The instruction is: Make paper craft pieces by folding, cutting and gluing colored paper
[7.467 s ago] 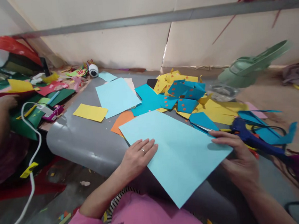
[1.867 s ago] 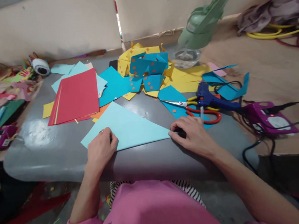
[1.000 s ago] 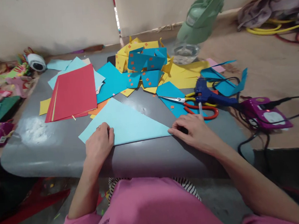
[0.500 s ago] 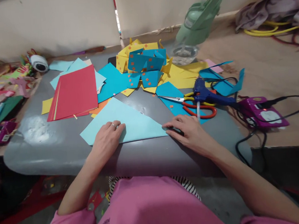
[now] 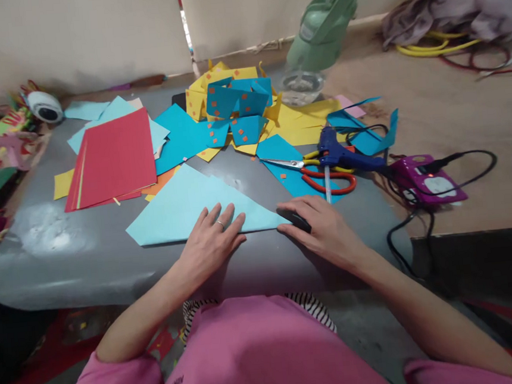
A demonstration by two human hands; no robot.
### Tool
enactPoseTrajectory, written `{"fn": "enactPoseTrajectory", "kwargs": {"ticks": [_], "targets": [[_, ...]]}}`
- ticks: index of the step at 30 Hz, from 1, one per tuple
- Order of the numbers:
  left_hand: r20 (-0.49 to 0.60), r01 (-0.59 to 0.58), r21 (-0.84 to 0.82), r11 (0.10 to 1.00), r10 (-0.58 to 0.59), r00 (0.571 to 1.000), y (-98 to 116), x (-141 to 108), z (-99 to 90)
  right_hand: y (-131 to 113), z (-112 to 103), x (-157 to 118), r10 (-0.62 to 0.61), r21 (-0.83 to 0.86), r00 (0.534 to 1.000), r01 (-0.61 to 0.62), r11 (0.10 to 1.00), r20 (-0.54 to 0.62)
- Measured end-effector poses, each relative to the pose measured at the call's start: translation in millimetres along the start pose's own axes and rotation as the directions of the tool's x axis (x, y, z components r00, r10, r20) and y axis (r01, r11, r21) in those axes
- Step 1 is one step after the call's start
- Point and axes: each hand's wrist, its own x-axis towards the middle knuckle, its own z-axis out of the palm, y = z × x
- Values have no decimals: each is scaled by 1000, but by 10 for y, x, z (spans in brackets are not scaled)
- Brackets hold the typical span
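Observation:
A light blue sheet of paper (image 5: 172,211), folded into a rough triangle, lies on the grey table with its long folded edge towards me. My left hand (image 5: 212,234) rests flat on the middle of that edge, fingers spread and a ring on one of them. At the sheet's right corner, my right hand (image 5: 319,228) is closed around a small black rounded object (image 5: 296,219); its kind I cannot make out. Just beyond that hand lie scissors with red and yellow handles (image 5: 333,179) and a dark blue glue gun (image 5: 340,155), both over blue paper.
Red sheets (image 5: 112,160) are stacked at the left. Yellow and blue folded paper shapes (image 5: 239,101) stand at the back, near a green-topped clear container (image 5: 313,49). A purple power block (image 5: 432,182) with black cables sits at the right, past the grey table's edge (image 5: 89,290).
My left hand has slid right along the folded edge and its fingers have spread. The black object in my right hand shows more now. The whole view has shifted slightly.

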Motion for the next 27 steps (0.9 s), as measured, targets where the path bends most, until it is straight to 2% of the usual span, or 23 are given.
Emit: {"fn": "enactPoseTrajectory", "kwargs": {"ticks": [4,7,10,13,18,23,27], "targets": [[-171,-16,39,999,22,985,-3,-33,44,3,10,-38,17,-15,999,-17,1000,-38],[-268,-20,36,999,29,963,-19,-28,48,6,26,-6,-27,-14,996,26,1000,-84],[-309,-22,39,999,33,951,-41,-24,54,-3,48,56,-113,-28,983,110,993,-147],[-338,-25,31,999,34,941,-55,-41,78,-20,59,109,-106,6,977,109,994,-184],[-399,-27,-5,1000,22,917,-63,-82,112,-47,52,198,-62,179,990,84,980,-125],[-459,-81,-27,996,59,886,-81,-98,77,-67,37,345,-154,335,986,166,928,-62],[-486,-97,-39,995,66,872,-96,-111,67,-64,34,392,-204,395,978,206,895,-46]]}}
